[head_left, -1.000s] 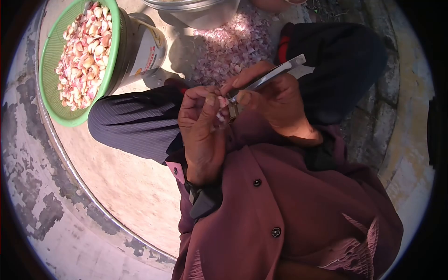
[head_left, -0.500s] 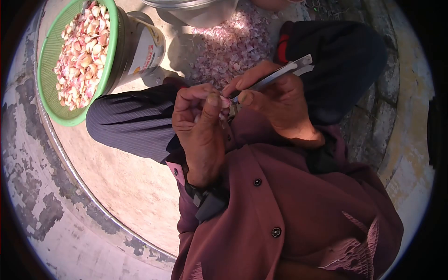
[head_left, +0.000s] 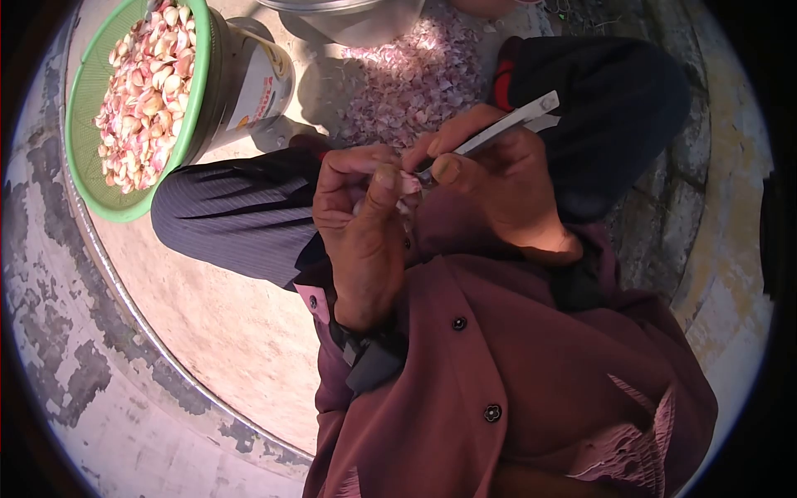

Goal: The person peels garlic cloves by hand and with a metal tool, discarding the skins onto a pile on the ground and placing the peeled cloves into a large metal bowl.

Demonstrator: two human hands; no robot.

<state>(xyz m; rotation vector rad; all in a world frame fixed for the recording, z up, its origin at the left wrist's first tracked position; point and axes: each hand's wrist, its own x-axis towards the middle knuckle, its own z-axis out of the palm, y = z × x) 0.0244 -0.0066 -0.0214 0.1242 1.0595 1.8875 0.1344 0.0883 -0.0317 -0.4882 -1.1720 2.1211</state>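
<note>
Between the thumb and fingers of my left hand (head_left: 363,232) is a pinkish garlic clove (head_left: 409,184). Paler pieces, perhaps more cloves, show under its curled fingers. My right hand (head_left: 510,187) grips a small knife (head_left: 510,122) with a flat metal handle that sticks out up and to the right. The knife's tip end meets the clove, and my right thumb lies close beside it. Exactly how the blade touches the clove is too small to see. Both hands are close together above my lap.
A green mesh basket (head_left: 86,112) of garlic cloves (head_left: 149,100) rests by a labelled plastic bucket (head_left: 264,83) at upper left. Garlic skins (head_left: 415,87) cover the ground between my knees. A metal basin (head_left: 353,18) stands at the top, with a reddish container (head_left: 490,7) beside it.
Both hands have shifted slightly to the right, still together. The knife has tilted a little more upward, and more of the clove shows at my left fingertips.
</note>
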